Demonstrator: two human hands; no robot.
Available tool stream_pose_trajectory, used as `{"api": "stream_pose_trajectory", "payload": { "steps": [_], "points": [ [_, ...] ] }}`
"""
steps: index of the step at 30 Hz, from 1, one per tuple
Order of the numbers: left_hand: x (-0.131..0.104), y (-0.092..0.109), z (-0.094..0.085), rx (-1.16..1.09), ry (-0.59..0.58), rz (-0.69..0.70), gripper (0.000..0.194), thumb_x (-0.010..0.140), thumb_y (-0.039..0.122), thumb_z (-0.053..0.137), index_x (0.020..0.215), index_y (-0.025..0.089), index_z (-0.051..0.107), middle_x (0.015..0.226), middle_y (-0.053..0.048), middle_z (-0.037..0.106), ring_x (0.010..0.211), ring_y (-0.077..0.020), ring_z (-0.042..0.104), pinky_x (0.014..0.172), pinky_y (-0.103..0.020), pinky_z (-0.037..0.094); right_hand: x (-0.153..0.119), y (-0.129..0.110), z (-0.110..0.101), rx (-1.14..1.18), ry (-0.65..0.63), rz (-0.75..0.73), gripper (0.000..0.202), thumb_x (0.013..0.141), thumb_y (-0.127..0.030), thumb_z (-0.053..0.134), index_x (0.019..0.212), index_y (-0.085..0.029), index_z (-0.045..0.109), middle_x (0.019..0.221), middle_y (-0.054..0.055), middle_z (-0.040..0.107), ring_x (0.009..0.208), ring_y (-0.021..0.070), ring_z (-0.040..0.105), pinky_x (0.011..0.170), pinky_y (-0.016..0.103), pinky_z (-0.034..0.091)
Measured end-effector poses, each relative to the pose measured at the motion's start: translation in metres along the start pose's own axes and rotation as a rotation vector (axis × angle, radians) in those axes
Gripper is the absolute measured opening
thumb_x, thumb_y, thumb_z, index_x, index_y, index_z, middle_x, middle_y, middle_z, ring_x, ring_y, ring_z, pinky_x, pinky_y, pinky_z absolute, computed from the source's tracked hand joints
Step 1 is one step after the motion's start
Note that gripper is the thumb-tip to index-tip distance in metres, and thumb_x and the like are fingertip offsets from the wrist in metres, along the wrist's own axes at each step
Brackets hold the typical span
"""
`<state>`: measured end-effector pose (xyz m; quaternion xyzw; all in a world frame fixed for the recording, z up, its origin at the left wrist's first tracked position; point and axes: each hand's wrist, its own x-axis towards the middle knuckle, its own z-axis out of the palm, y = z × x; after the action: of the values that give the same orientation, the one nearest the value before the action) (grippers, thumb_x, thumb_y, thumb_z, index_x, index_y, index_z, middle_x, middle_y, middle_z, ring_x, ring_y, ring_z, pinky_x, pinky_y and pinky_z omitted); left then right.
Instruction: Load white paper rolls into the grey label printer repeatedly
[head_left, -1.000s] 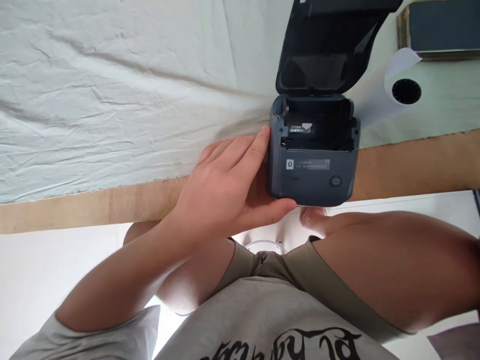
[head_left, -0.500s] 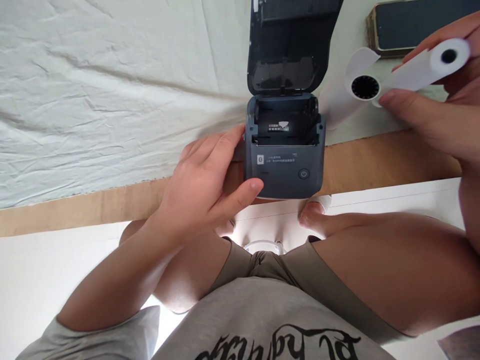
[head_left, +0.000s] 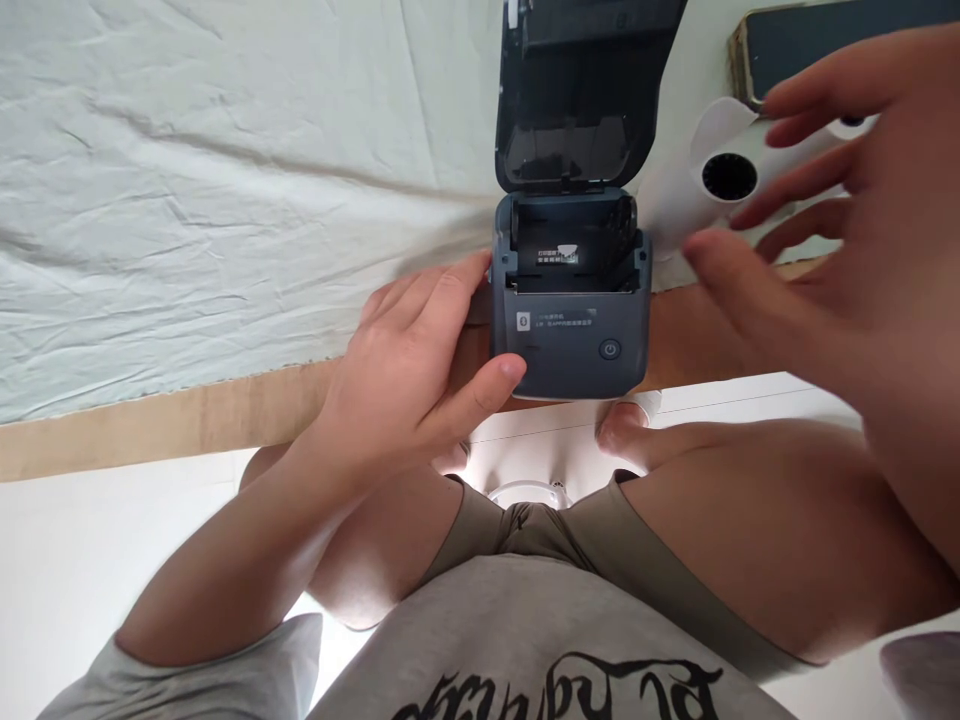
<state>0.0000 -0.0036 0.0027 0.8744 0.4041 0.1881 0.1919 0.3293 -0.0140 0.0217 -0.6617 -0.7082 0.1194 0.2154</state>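
A dark blue-grey portable printer [head_left: 570, 345] sits at the table edge with its lid [head_left: 577, 90] raised. Its paper bay shows a printed label inside and no roll. My left hand [head_left: 420, 350] lies against the printer's left side, fingers stretched out, thumb apart at the front corner. To the printer's right is a white paper roll [head_left: 679, 205] with a black core and a loose paper end. My right hand [head_left: 817, 210] hovers over that roll, fingers spread and holding nothing. Partly hidden behind its fingers is a second, thinner white roll [head_left: 816, 150].
A phone [head_left: 795, 50] in a worn case lies at the back right. Pale wrinkled cloth [head_left: 225, 180] covers the table, leaving a bare wooden strip [head_left: 187, 410] along the near edge. My legs and the floor are below.
My right hand has let go of the thinner white roll, opened its fingers, and moved left and nearer the printer. The left hand and printer have hardly moved.
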Motion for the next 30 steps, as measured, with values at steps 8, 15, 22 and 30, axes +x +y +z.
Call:
{"api": "stream_pose_trajectory", "payload": {
  "steps": [8,15,22,30],
  "points": [
    [-0.002,-0.005,0.004,-0.013,0.003,0.004,0.077,0.117,0.080,0.029,0.167,0.026,0.052,0.157,-0.016,0.075,0.144,-0.0392,0.071,0.122,-0.061,0.056,0.012,0.000,0.022,0.018,-0.065,-0.128,0.059,0.109,-0.077,0.044,0.150,-0.038,0.060,0.137,0.005,0.062,0.110,0.0054,0.064,0.103,0.037,0.064],
    [-0.003,-0.007,0.002,-0.060,-0.004,0.020,0.076,0.116,0.080,0.037,0.167,0.026,0.053,0.158,-0.017,0.073,0.145,-0.0429,0.071,0.121,-0.064,0.056,0.012,0.004,0.025,0.132,-0.091,-0.205,0.044,0.105,-0.056,0.056,0.144,-0.036,0.062,0.142,0.002,0.061,0.116,0.0032,0.063,0.103,0.029,0.063],
    [-0.002,-0.004,0.003,-0.078,-0.006,-0.015,0.077,0.115,0.081,0.036,0.168,0.028,0.053,0.160,-0.016,0.073,0.148,-0.0423,0.069,0.125,-0.063,0.054,0.012,0.010,0.022,0.117,-0.099,-0.125,0.059,0.104,-0.067,0.052,0.156,-0.039,0.051,0.137,0.004,0.061,0.103,0.0040,0.061,0.081,0.029,0.054],
    [-0.001,-0.004,0.003,-0.071,-0.002,-0.005,0.077,0.115,0.080,0.038,0.165,0.024,0.055,0.157,-0.018,0.074,0.145,-0.0435,0.071,0.121,-0.065,0.056,0.011,0.010,0.024,0.098,-0.102,-0.103,0.064,0.106,-0.073,0.050,0.161,-0.042,0.047,0.140,0.005,0.058,0.101,0.0031,0.059,0.100,0.034,0.063]
  ]
}}
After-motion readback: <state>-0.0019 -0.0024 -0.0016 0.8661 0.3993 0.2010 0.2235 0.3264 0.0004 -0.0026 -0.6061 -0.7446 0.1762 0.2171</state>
